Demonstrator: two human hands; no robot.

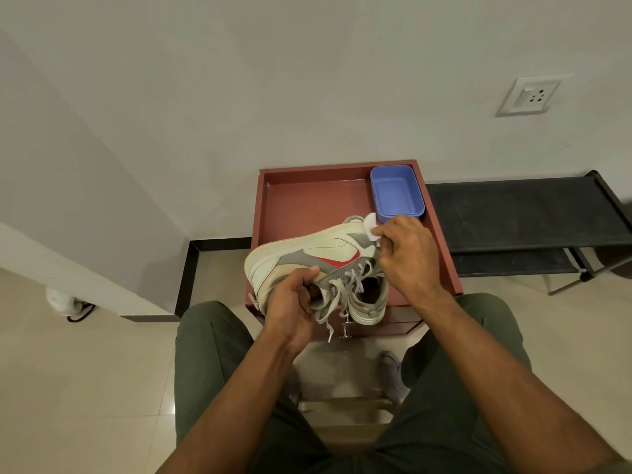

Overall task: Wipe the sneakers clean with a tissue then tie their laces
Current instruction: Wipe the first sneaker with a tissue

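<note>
A: Left hand [294,299] has the sneaker [318,265] on its side above the tabletop [307,203], fingers curled around its collar by the loose laces [345,289].

B: Its long axis runs left to right. Right hand [407,251] is at its right end, wrist bent, fingers pinching the tissue [371,230] against the upper.

A: Wiping, I'd say; the laces come later.
</note>
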